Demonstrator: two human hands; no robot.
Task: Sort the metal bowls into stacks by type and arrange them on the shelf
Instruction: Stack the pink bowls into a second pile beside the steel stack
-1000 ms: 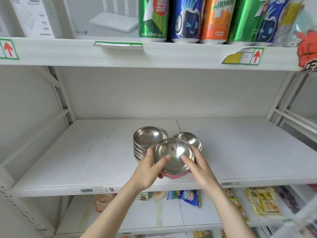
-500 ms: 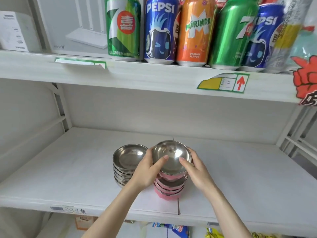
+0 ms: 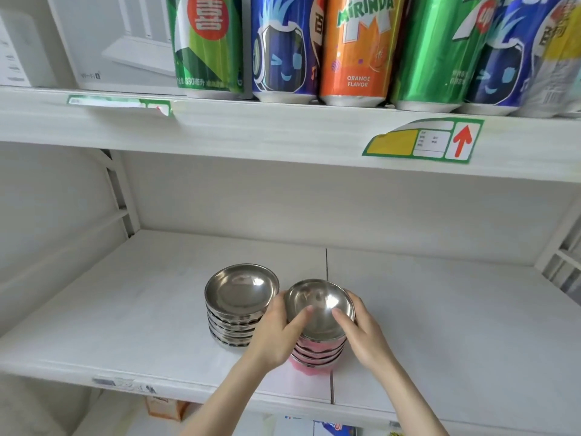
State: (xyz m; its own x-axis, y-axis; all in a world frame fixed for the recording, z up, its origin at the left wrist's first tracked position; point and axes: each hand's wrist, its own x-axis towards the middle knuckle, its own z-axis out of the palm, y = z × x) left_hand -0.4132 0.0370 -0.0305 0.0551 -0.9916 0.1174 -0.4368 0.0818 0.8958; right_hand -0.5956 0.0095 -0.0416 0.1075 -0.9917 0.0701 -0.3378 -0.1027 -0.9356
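Note:
Two bowl stacks stand side by side on the white shelf [image 3: 125, 313]. The left one is a stack of plain steel bowls [image 3: 240, 302]. The right one is a stack of pink-sided bowls [image 3: 317, 352], and its top bowl [image 3: 319, 305] shows a shiny steel inside. My left hand [image 3: 276, 333] grips the left side of the pink stack, thumb lying inside the top bowl. On the other side my right hand [image 3: 363, 332] grips it the same way, thumb on the bowl's inner rim. The stack's base rests on the shelf board.
The shelf above [image 3: 283, 133] carries a row of soda cans [image 3: 358, 48] and a white box [image 3: 119, 42] close overhead. A price label [image 3: 424, 141] sticks to its front edge. Snack packets lie on the lower shelf [image 3: 336, 431]. A metal upright [image 3: 121, 196] stands at the left.
The top bowl went from held over the shelf front onto the pink stack beside the steel stack. Both hands stayed on it. The camera view rose toward the cans.

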